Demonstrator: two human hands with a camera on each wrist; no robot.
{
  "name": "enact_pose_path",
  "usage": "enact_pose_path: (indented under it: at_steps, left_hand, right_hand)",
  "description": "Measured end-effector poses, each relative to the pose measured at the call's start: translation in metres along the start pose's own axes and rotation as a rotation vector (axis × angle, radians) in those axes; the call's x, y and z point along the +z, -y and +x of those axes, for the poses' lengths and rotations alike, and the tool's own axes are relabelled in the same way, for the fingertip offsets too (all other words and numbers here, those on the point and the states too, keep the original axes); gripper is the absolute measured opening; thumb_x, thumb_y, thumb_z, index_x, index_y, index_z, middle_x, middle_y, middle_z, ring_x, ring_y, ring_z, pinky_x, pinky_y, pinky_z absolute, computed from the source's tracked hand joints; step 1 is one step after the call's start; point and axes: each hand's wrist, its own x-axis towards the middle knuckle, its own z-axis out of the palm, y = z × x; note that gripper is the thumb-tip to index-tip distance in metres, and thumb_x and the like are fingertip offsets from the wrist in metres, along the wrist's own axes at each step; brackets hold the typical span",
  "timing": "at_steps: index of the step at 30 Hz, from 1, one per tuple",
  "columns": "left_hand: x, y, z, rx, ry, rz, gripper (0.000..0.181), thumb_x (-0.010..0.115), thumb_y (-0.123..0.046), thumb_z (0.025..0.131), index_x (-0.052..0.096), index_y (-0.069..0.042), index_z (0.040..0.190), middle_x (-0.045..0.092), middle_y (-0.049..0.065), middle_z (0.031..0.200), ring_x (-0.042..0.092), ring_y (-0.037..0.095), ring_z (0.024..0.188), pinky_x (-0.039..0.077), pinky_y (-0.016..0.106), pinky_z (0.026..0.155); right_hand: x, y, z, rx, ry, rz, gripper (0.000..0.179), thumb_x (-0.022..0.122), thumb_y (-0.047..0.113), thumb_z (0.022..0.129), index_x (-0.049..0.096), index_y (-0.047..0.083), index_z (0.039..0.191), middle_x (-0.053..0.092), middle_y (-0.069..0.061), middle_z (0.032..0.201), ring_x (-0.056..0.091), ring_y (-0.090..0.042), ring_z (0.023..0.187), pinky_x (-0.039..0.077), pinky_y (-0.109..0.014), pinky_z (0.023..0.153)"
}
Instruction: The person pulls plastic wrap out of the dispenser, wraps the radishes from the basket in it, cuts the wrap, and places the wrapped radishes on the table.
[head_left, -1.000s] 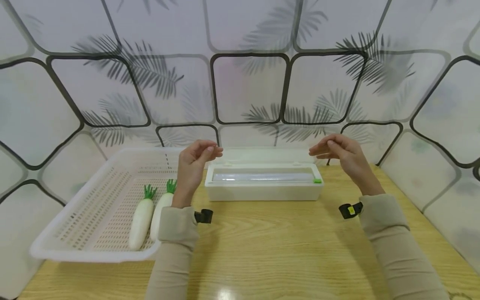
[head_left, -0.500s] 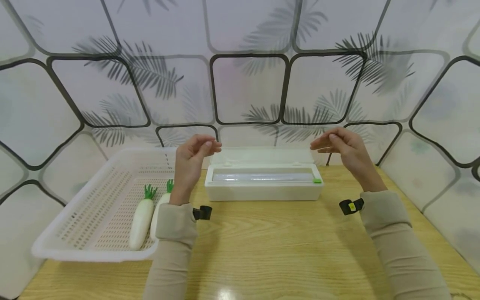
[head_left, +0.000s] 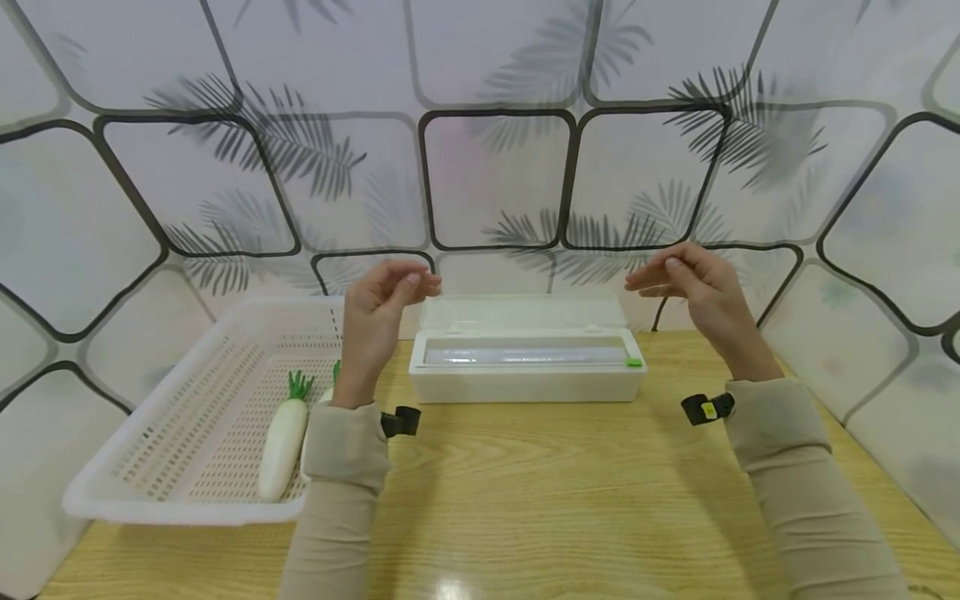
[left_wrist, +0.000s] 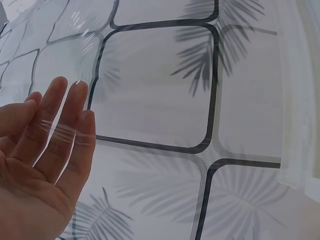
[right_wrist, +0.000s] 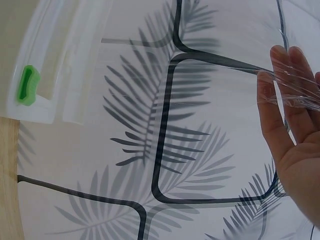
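Thin clear cling film (left_wrist: pixel 65 132) runs in creases across the fingers of my left hand (head_left: pixel 372 321), whose thumb meets a fingertip to pinch it. Opposite, my right hand (head_left: pixel 711 307) pinches the film too; in the right wrist view, bunched film (right_wrist: pixel 298 102) crosses the fingers. Both hands are raised, one on each side of a white cling film dispenser box (head_left: pixel 525 387). Its lid (head_left: pixel 525 312) stands up at the back, and a film roll (head_left: pixel 525 356) shows inside. A green slider cutter (head_left: pixel 634 362) sits at the box's right end.
At the left stands a white perforated basket (head_left: pixel 172 510). A white radish (head_left: pixel 282 450) with green stalks lies in it; another is mostly behind the left arm. The wooden table (head_left: pixel 525 492) meets a patterned wall (head_left: pixel 495 183) behind the box.
Both hands have risen and drawn slightly apart, the left going up and left, the right up and right. Box and basket stay in place.
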Motion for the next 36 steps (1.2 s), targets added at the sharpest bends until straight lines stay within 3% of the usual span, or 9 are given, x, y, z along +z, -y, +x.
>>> enact_pose_path:
  at_steps: [10, 19, 36]
  left_hand:
    - [0.000, -0.009, 0.002, 0.059, -0.011, -0.012, 0.013, 0.053, 0.012, 0.099, 0.062, 0.019, 0.106, 0.074, 0.017, 0.095, 0.071, 0.008, 0.081, 0.058, 0.026, 0.079]
    - [-0.002, -0.017, 0.002, 0.068, -0.008, -0.038, 0.014, 0.053, 0.010, 0.100, 0.061, 0.019, 0.107, 0.076, 0.005, 0.094, 0.072, 0.010, 0.083, 0.058, 0.030, 0.081]
    - [-0.005, -0.032, 0.003, 0.157, -0.001, -0.043, 0.014, 0.050, 0.013, 0.099, 0.062, 0.017, 0.106, 0.076, 0.008, 0.095, 0.071, 0.011, 0.084, 0.058, 0.028, 0.080]
  right_hand:
    - [0.001, 0.012, 0.000, -0.017, -0.023, -0.049, 0.029, 0.041, 0.006, 0.109, 0.058, -0.018, 0.105, 0.076, -0.008, 0.099, 0.073, -0.016, 0.092, 0.057, -0.025, 0.081]
    - [0.003, 0.025, 0.000, -0.037, -0.024, -0.060, 0.028, 0.043, 0.008, 0.109, 0.060, -0.014, 0.106, 0.075, -0.010, 0.102, 0.073, -0.019, 0.093, 0.056, -0.026, 0.083]
    - [0.001, 0.044, 0.000, -0.095, -0.025, -0.026, 0.024, 0.044, 0.005, 0.108, 0.060, -0.013, 0.107, 0.074, -0.014, 0.102, 0.073, -0.021, 0.092, 0.056, -0.026, 0.084]
